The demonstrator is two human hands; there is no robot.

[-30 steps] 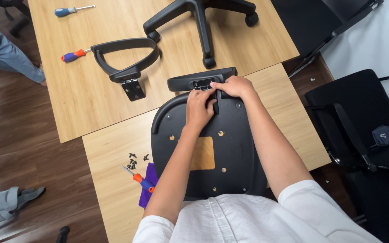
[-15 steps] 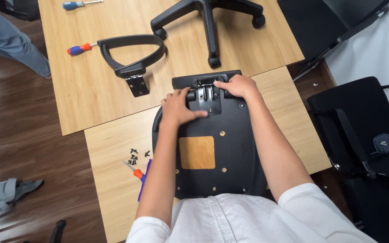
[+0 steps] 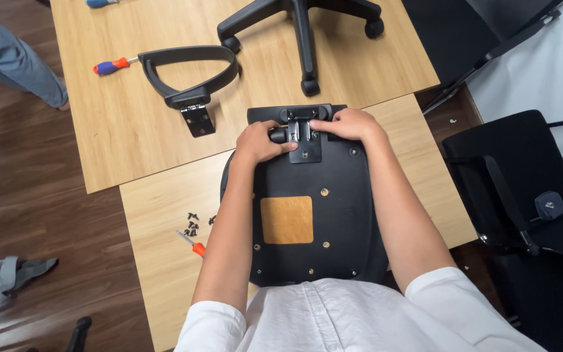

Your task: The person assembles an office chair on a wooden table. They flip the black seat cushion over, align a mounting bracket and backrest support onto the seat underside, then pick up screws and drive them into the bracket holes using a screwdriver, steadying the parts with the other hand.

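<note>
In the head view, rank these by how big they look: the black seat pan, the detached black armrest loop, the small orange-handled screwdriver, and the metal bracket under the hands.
1. Black plastic seat pan
2. Black curved armrest loop
3. Metal bracket, partly hidden by the hands
4. Small orange-handled screwdriver

The bracket and screwdriver look close, so their order is unsure.

Chair base (image 3: 301,26): top edge cutting off hub, rear legs. Blue screwdriver (image 3: 102,2): mostly cropped. Small screws (image 3: 192,223): too small to count. Hands (image 3: 259,142) hiding part of seat-back bracket (image 3: 304,137); grip w/ fingers unclear.
</note>
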